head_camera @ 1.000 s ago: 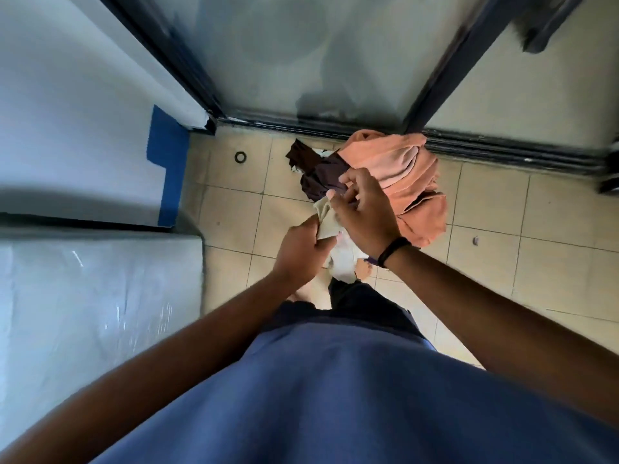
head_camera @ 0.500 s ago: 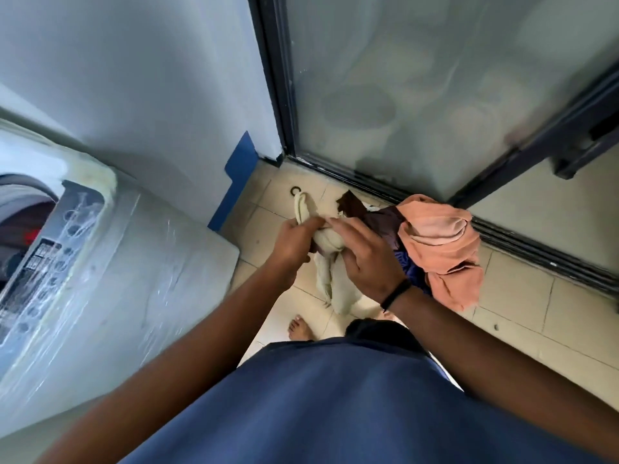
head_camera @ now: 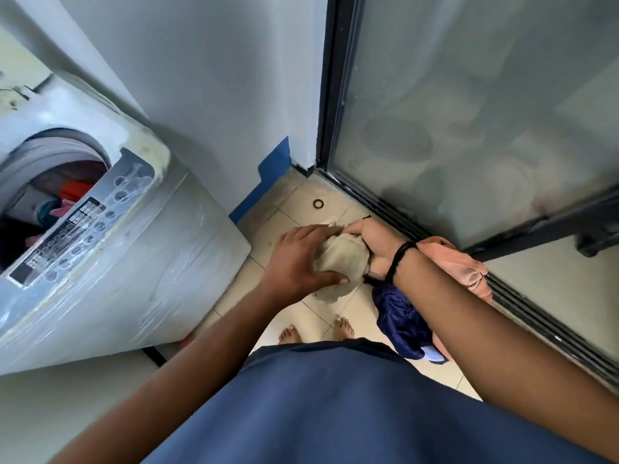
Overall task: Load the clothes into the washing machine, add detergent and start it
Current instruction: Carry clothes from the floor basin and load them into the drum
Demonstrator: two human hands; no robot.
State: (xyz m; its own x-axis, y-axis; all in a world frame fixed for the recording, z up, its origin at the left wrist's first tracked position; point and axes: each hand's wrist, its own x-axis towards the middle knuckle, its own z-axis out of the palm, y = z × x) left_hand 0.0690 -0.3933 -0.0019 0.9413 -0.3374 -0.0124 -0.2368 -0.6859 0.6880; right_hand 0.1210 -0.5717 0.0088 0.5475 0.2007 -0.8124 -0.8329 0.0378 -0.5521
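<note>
left hand (head_camera: 301,259) clamps bunched beige cloth (head_camera: 341,259) | right hand (head_camera: 371,244) grips its far side, orange garment (head_camera: 455,266) over forearm | open white top-load washer (head_camera: 110,236) left of hands

Floor (head_camera: 301,316): I saw pale tiles at lower centre.
Ring (head_camera: 318,203): it lay on the tiles near the corner.
Glass door (head_camera: 469,112): frosted, dark-framed, it filled the upper right.
Blue tape (head_camera: 274,162): it sat at the wall's base.

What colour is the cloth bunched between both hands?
Cream cloth, clearest in the head view.
</note>
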